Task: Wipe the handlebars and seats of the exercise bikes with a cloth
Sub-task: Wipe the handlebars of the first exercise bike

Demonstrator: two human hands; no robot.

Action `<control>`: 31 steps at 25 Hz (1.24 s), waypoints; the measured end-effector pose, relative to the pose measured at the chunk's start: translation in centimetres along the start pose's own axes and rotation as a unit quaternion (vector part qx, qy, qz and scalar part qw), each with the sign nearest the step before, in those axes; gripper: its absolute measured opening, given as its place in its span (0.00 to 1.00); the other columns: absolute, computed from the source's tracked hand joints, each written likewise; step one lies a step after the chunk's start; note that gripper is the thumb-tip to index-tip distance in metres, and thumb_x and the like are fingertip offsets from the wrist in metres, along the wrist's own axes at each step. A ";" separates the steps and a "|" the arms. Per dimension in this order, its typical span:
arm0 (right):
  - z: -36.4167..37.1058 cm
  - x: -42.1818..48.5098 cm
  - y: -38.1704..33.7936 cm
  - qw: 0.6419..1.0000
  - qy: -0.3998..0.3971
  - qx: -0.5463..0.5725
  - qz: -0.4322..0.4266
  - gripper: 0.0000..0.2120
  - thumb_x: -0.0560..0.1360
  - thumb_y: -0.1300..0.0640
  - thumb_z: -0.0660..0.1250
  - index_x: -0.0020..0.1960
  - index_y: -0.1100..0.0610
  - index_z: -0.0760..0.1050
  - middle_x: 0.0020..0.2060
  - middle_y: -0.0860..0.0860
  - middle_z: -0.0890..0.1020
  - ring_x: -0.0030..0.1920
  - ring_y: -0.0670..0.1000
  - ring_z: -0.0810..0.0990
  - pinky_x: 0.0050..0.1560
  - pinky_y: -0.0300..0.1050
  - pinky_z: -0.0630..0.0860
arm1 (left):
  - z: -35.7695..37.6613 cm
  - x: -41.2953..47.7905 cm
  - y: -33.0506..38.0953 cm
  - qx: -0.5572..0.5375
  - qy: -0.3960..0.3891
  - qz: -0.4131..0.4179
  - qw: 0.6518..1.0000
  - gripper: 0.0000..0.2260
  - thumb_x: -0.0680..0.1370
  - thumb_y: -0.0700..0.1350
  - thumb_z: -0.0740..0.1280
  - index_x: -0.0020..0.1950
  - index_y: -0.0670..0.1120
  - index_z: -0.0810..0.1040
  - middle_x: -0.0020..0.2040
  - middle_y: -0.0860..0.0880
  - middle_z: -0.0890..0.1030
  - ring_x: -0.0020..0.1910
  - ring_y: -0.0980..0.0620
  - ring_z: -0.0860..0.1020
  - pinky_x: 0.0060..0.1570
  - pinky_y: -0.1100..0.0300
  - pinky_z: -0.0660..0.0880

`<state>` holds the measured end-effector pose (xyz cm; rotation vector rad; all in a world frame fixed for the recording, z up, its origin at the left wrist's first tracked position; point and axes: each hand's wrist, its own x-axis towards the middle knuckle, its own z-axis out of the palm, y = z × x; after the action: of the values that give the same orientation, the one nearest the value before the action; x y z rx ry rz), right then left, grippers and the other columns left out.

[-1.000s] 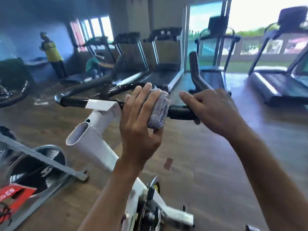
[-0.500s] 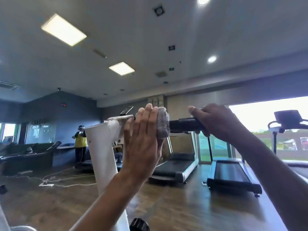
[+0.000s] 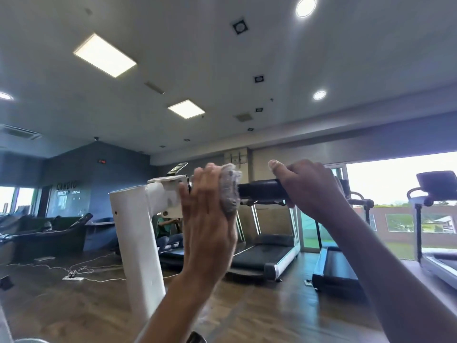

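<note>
**Operator:** Where is the cloth?

**Guide:** Your left hand (image 3: 207, 214) is curled round the grey cloth (image 3: 230, 191), clamping it on the black handlebar (image 3: 259, 188), just beside the white stem (image 3: 138, 243).

**Operator:** And my right?

**Guide:** Your right hand (image 3: 311, 189) grasps the handlebar itself, with bare bar between it and the cloth. Treadmills (image 3: 267, 253) stand behind.

cloth (image 3: 230, 191): grey, a little mottled
handlebar (image 3: 259, 189): black, plain
post (image 3: 138, 243): white, with some dull marks
floor (image 3: 74, 310): brown, wood grain pattern
wall (image 3: 123, 174): dark blue
treadmill (image 3: 262, 253): black belt, white side rails
ceiling (image 3: 222, 70): pale grey
</note>
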<state>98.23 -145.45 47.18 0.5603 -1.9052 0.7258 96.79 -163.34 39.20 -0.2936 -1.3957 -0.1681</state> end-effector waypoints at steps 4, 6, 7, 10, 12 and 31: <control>0.5 0.1 0.3 1.000 -0.004 0.016 -0.005 0.31 0.80 0.37 0.53 0.26 0.53 0.72 0.34 0.57 0.83 0.40 0.60 0.81 0.49 0.54 0.77 | -0.1 0.6 3.8 -0.082 -0.008 -0.031 0.996 0.22 0.83 0.47 0.58 0.76 0.40 0.66 0.75 0.44 0.68 0.78 0.47 0.59 0.79 0.48 0.51; 0.3 -0.3 1.3 0.990 0.021 0.141 -0.001 0.30 0.81 0.37 0.55 0.27 0.53 0.75 0.30 0.55 0.81 0.36 0.57 0.82 0.43 0.55 0.79 | -0.1 0.9 6.3 -0.085 -0.017 -0.009 0.996 0.22 0.82 0.47 0.60 0.75 0.39 0.67 0.75 0.43 0.68 0.78 0.46 0.61 0.78 0.47 0.55; 0.1 -0.7 1.9 0.974 0.028 0.224 0.013 0.29 0.82 0.39 0.56 0.30 0.54 0.77 0.31 0.55 0.82 0.35 0.53 0.82 0.41 0.52 0.80 | -0.3 1.1 6.7 -0.063 -0.023 0.001 0.998 0.23 0.83 0.50 0.60 0.75 0.39 0.67 0.75 0.42 0.68 0.78 0.46 0.61 0.77 0.47 0.56; -0.3 -2.0 3.7 0.939 0.015 0.337 0.062 0.23 0.84 0.45 0.54 0.41 0.52 0.81 0.42 0.55 0.85 0.39 0.43 0.82 0.41 0.33 0.73 | -1.2 1.9 6.8 -0.047 -0.044 -0.010 0.998 0.30 0.83 0.63 0.50 0.72 0.41 0.71 0.74 0.43 0.70 0.76 0.46 0.64 0.77 0.48 0.56; 0.0 -2.5 4.1 0.937 -0.001 0.340 0.075 0.22 0.85 0.46 0.53 0.42 0.53 0.80 0.40 0.54 0.83 0.36 0.37 0.79 0.39 0.25 0.69 | -1.4 2.8 7.1 -0.068 -0.031 -0.035 0.997 0.26 0.84 0.59 0.48 0.64 0.44 0.77 0.65 0.46 0.78 0.68 0.47 0.73 0.71 0.47 0.64; 0.1 -2.4 4.3 0.893 -0.008 0.438 0.102 0.17 0.85 0.55 0.56 0.56 0.64 0.80 0.54 0.60 0.82 0.40 0.38 0.79 0.40 0.25 0.72 | 3.2 1.8 11.2 0.097 0.014 0.063 0.993 0.19 0.83 0.48 0.57 0.68 0.38 0.74 0.65 0.41 0.76 0.68 0.41 0.72 0.75 0.44 0.59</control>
<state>96.30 -142.27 43.88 0.9123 -1.5836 1.7491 97.32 -151.59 40.28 -0.2148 -1.3498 0.0671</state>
